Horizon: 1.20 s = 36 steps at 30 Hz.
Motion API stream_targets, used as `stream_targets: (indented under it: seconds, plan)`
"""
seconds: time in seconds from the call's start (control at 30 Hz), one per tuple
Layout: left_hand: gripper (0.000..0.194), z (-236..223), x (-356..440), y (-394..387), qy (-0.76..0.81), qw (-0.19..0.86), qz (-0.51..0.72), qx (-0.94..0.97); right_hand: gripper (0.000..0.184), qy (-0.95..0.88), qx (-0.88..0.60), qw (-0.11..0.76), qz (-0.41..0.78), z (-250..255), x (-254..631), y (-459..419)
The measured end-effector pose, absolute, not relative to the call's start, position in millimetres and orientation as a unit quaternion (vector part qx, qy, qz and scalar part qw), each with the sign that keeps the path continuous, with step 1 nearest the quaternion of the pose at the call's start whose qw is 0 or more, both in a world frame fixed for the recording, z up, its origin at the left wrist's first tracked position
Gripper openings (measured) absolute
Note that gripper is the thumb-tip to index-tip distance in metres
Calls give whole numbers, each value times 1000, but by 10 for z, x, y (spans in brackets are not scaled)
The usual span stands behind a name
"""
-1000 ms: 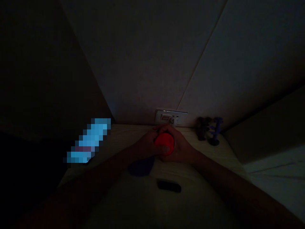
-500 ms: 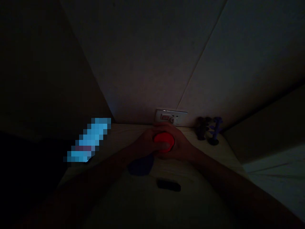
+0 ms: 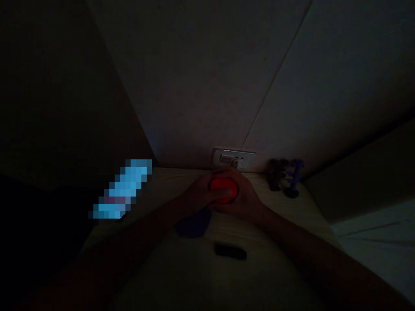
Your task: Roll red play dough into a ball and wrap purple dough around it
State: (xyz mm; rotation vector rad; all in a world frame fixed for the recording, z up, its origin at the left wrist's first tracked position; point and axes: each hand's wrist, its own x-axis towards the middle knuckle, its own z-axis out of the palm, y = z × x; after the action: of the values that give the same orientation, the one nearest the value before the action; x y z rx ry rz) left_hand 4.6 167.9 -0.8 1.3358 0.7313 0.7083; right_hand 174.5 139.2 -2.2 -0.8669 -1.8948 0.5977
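The room is very dark. Both my hands are wrapped round a round red object (image 3: 223, 190) that glows faintly, held just above a pale wooden tabletop (image 3: 168, 183) near the back wall. My left hand (image 3: 198, 194) grips its left side, thumb across the front. My right hand (image 3: 246, 196) cups its right side and back. Most of the red object is hidden by my fingers.
A wall socket plate (image 3: 234, 159) sits on the wall right behind my hands. A dark blue flat thing (image 3: 193, 224) and a small black oblong (image 3: 231, 252) lie on the tabletop. Small purple and dark figures (image 3: 287, 179) stand at the right. A lit blue screen (image 3: 123, 190) glows at left.
The red object and both hands have risen slightly and shifted a little toward the wall; the grip stays the same.
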Motion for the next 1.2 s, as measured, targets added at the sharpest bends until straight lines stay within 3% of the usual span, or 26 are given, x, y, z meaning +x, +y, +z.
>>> stream_targets:
  seconds: [0.17,0.37,0.57,0.67,0.93,1.2]
  plan:
    - [40,-29,33,1708,305,654,297,625,59,-783,-320,435,307,5,1785,1414]
    - [45,-57,30,1709,279,641,311,644,64,-818,-303,402,278,5,1740,1377]
    - [44,-34,30,1682,271,675,310,613,47,-801,-338,437,231,-9,1739,1349]
    - [33,-18,45,1670,302,680,272,610,45,-785,-370,456,196,-23,1749,1350]
    - [49,-27,51,1680,228,678,338,612,68,-820,-339,396,235,-9,1771,1374]
    - [37,-31,65,1670,253,700,303,595,47,-787,-387,436,201,-59,1733,1308]
